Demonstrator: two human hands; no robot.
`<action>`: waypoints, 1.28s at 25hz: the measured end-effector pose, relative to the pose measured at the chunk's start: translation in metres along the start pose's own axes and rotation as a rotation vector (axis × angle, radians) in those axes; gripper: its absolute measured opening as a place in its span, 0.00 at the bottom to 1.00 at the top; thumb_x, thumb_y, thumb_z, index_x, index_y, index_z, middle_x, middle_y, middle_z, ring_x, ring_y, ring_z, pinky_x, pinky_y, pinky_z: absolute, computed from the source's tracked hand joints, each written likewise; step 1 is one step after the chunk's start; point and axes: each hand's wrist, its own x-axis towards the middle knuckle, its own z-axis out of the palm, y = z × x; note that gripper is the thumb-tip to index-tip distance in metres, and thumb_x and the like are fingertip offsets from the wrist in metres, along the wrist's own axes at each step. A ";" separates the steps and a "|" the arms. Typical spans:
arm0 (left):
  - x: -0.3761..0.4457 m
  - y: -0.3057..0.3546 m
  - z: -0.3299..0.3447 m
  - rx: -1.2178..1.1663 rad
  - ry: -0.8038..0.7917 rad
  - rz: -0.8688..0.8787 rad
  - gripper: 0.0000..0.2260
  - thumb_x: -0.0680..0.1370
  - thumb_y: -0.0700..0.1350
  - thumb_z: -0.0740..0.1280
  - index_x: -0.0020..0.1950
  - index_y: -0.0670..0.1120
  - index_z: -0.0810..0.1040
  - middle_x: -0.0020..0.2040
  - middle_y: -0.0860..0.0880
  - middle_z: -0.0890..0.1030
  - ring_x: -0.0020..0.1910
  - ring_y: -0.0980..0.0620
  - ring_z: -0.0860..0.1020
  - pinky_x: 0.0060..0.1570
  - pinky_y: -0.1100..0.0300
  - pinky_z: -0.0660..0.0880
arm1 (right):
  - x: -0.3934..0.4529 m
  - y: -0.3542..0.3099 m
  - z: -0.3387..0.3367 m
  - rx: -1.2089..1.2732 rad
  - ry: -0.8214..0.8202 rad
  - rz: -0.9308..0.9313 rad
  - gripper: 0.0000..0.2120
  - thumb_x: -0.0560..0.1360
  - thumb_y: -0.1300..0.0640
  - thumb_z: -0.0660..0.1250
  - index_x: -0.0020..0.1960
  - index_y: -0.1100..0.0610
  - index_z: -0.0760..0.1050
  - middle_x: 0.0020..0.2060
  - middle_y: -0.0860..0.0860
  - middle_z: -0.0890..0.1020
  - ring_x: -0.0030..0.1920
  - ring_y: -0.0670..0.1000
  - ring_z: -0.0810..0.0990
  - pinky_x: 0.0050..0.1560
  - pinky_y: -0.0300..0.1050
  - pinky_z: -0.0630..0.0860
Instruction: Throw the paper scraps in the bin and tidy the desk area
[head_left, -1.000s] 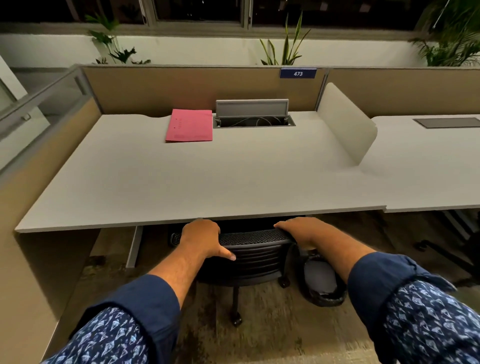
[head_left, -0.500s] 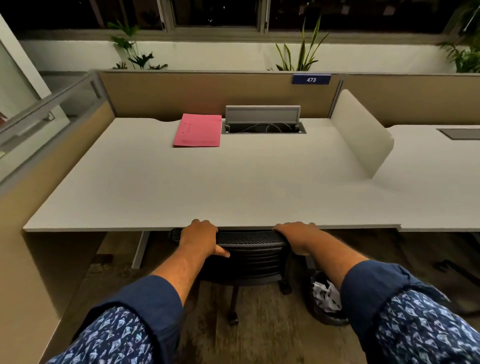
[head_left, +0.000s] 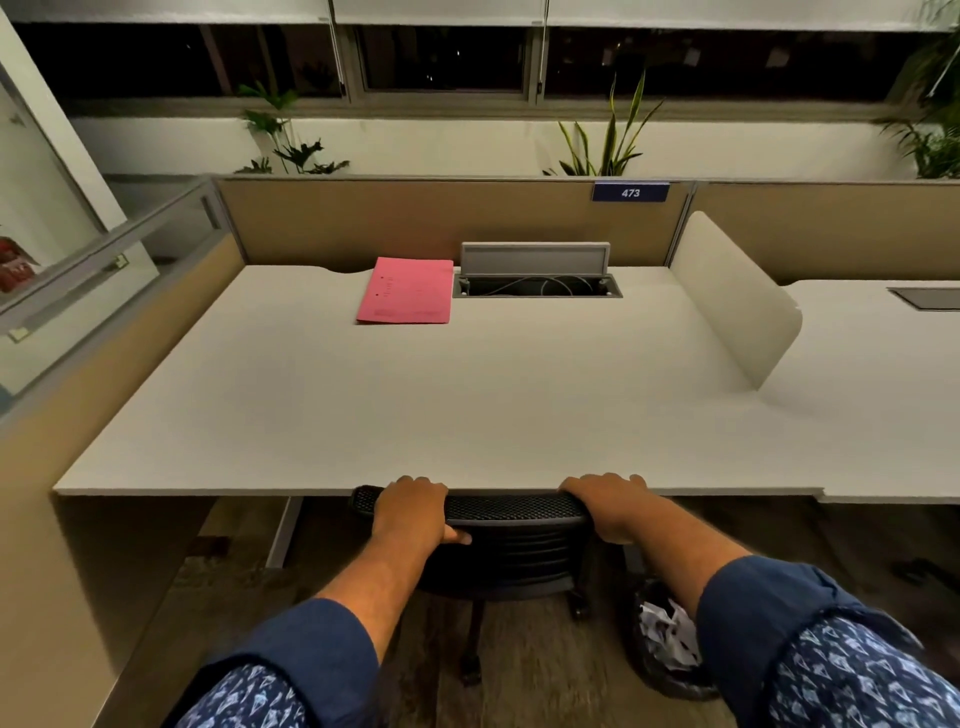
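Note:
My left hand (head_left: 413, 512) and my right hand (head_left: 610, 501) both grip the top edge of a black mesh office chair (head_left: 511, 545), whose backrest sits tucked against the front edge of the white desk (head_left: 467, 405). On the floor to the right of the chair stands a black bin (head_left: 657, 670) with crumpled white paper scraps (head_left: 667, 631) inside; my right forearm hides part of it. A pink folder (head_left: 408, 291) lies flat at the back of the desk.
An open grey cable tray (head_left: 535, 275) sits beside the folder. A curved white divider (head_left: 732, 296) separates this desk from the neighbouring one on the right. Tan partition panels (head_left: 441, 221) close the back and left sides. Plants stand behind the partition.
The chair has moved forward under the desk with both hands on it. The view has come closer and tilted up, and the paper in the bin has come into sight.

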 end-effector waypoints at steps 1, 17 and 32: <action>-0.001 0.000 0.000 0.001 0.012 0.004 0.37 0.69 0.76 0.70 0.68 0.51 0.77 0.61 0.48 0.81 0.62 0.45 0.77 0.59 0.50 0.76 | -0.001 -0.001 -0.001 0.002 -0.001 -0.001 0.23 0.82 0.61 0.59 0.73 0.42 0.69 0.68 0.51 0.78 0.69 0.58 0.75 0.72 0.67 0.65; -0.018 -0.002 0.009 -0.087 0.091 0.036 0.45 0.72 0.74 0.65 0.81 0.49 0.64 0.77 0.47 0.72 0.76 0.44 0.69 0.78 0.41 0.60 | -0.012 -0.004 -0.005 0.035 -0.013 -0.007 0.41 0.74 0.57 0.71 0.82 0.47 0.58 0.77 0.52 0.71 0.76 0.59 0.70 0.79 0.69 0.57; -0.055 0.040 -0.080 -0.148 0.142 -0.002 0.40 0.70 0.79 0.61 0.74 0.56 0.73 0.69 0.53 0.80 0.65 0.48 0.79 0.56 0.50 0.77 | -0.072 0.026 -0.054 0.176 0.210 -0.144 0.33 0.74 0.39 0.72 0.76 0.45 0.70 0.70 0.45 0.78 0.67 0.50 0.77 0.66 0.50 0.76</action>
